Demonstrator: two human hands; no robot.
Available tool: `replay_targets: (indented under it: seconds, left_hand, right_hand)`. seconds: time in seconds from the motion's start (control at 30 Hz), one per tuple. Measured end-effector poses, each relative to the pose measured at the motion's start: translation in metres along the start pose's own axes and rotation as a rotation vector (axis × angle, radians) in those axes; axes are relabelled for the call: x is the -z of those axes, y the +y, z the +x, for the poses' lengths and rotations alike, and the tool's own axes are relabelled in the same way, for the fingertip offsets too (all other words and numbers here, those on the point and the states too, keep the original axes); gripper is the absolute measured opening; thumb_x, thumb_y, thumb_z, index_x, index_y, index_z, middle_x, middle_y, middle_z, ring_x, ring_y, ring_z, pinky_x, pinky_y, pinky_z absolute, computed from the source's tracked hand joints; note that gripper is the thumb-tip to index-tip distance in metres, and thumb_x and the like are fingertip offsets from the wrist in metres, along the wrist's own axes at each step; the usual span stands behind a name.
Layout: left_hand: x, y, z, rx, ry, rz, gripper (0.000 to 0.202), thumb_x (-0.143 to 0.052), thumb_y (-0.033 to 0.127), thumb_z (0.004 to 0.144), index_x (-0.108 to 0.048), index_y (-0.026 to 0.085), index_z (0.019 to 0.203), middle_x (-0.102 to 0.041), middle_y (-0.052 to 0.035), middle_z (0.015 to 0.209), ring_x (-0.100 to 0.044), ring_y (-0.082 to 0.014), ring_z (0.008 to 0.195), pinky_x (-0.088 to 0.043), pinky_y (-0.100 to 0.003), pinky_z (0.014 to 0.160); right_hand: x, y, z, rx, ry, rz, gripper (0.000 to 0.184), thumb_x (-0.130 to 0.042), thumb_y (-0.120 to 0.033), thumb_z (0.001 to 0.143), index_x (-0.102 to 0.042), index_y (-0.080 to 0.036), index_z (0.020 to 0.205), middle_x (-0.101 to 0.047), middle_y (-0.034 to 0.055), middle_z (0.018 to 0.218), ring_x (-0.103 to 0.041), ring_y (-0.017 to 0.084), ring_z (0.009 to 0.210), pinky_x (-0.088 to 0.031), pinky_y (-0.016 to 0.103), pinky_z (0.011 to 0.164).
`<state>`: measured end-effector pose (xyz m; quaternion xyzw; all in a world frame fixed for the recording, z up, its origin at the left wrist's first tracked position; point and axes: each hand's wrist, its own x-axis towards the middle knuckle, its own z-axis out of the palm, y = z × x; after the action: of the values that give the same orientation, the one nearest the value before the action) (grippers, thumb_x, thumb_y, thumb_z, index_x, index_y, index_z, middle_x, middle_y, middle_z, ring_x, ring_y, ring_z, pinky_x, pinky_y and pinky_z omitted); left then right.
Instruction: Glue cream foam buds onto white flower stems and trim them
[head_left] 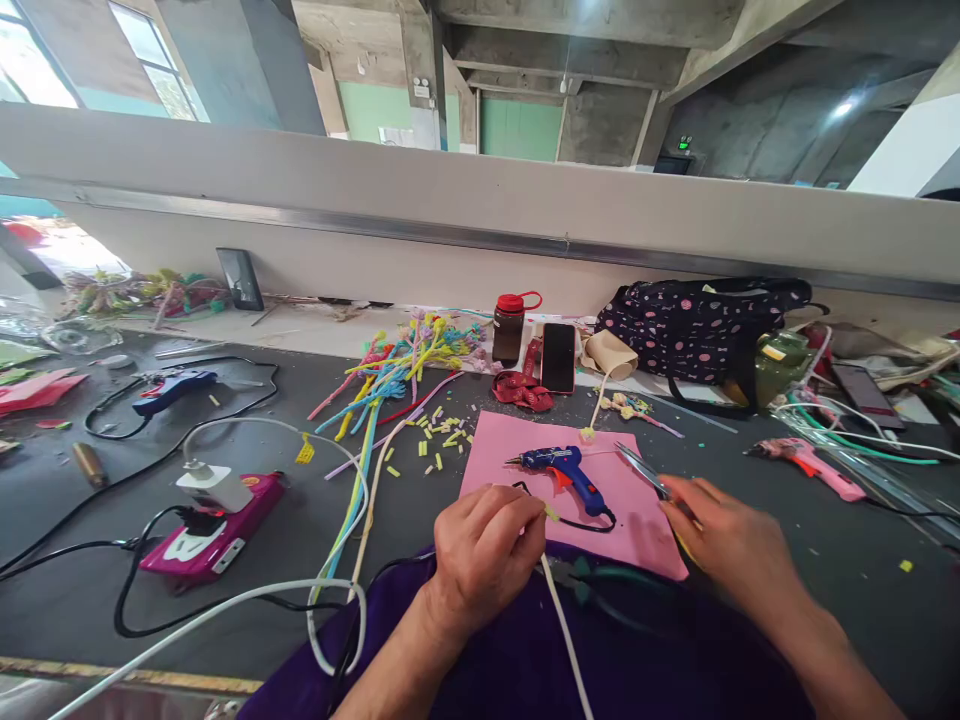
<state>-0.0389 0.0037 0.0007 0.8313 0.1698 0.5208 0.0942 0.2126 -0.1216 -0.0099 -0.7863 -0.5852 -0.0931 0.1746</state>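
My left hand is closed in a pinch on a white pipe cleaner with a small yellow-green tip, at the near edge of a pink sheet. My right hand is closed on scissors whose blades point up and left over the sheet. A blue hot glue gun lies on the pink sheet between my two hands, its black cord looping toward me. Purple cloth covers my lap below both hands.
A bundle of coloured pipe cleaners and cut yellow bits lie left of the sheet. A pink power strip with a white plug and cables sits at left. A dark bottle, a phone, a spotted bag and a pink glue gun stand behind and right.
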Motion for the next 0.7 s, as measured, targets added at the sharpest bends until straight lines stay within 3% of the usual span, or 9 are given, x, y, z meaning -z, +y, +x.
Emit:
replay_targets:
  seconds: [0.07,0.13,0.23,0.33,0.53,0.7]
  left_hand:
    - [-0.002,0.000,-0.002,-0.026,-0.034,0.007,0.019,-0.058,0.005,0.072,-0.063,0.021,0.082,-0.067,-0.0033,0.069,-0.060,-0.0141,0.063,-0.043,-0.025,0.062]
    - [-0.004,0.000,-0.004,-0.035,-0.074,0.024,0.017,-0.057,0.007,0.073,-0.063,0.021,0.081,-0.067,-0.0037,0.069,-0.060,-0.0147,0.064,-0.043,-0.025,0.063]
    - [-0.005,-0.001,-0.004,-0.018,-0.131,0.056,0.014,-0.057,0.011,0.075,-0.064,0.022,0.079,-0.068,-0.0039,0.070,-0.061,-0.0157,0.064,-0.043,-0.026,0.062]
    - [-0.006,-0.001,-0.004,-0.008,-0.173,0.063,0.013,-0.056,0.013,0.077,-0.064,0.022,0.079,-0.068,-0.0042,0.070,-0.061,-0.0166,0.066,-0.042,-0.027,0.064]
    - [-0.008,-0.002,-0.006,0.056,-0.224,0.066,0.013,-0.054,0.016,0.079,-0.066,0.022,0.077,-0.067,-0.0056,0.069,-0.059,-0.0170,0.066,-0.041,-0.028,0.064]
    - [-0.007,0.003,0.000,0.198,-0.198,-0.119,0.012,-0.055,0.015,0.077,-0.066,0.020,0.082,-0.068,-0.0061,0.076,-0.059,-0.0157,0.065,-0.042,-0.026,0.062]
  right_hand:
    - [0.011,-0.037,0.003,0.104,-0.117,0.463,0.021,-0.047,-0.033,0.088,-0.065,-0.024,0.095,-0.067,0.0044,0.086,-0.064,0.019,0.077,-0.049,0.027,0.066]
    - [0.015,-0.070,0.007,0.048,-0.254,0.811,0.021,-0.049,-0.035,0.087,-0.065,-0.022,0.094,-0.067,0.0026,0.080,-0.063,0.017,0.071,-0.049,0.026,0.063]
    - [0.011,-0.100,0.016,-0.059,-0.341,1.117,0.025,-0.060,-0.038,0.080,-0.064,-0.019,0.095,-0.067,0.0027,0.080,-0.060,0.015,0.068,-0.048,0.024,0.059]
    - [0.003,-0.109,0.023,-0.101,-0.338,1.209,0.023,-0.064,-0.038,0.077,-0.065,-0.017,0.088,-0.065,0.0007,0.073,-0.058,0.013,0.062,-0.046,0.023,0.056]
    - [-0.005,-0.108,0.025,-0.102,-0.339,1.185,0.020,-0.063,-0.036,0.078,-0.064,-0.017,0.076,-0.059,-0.0011,0.064,-0.054,0.011,0.057,-0.044,0.022,0.053]
    - [-0.011,-0.100,0.028,-0.051,-0.298,1.208,0.019,-0.063,-0.035,0.079,-0.065,-0.017,0.077,-0.059,-0.0008,0.066,-0.053,0.011,0.057,-0.044,0.023,0.054]
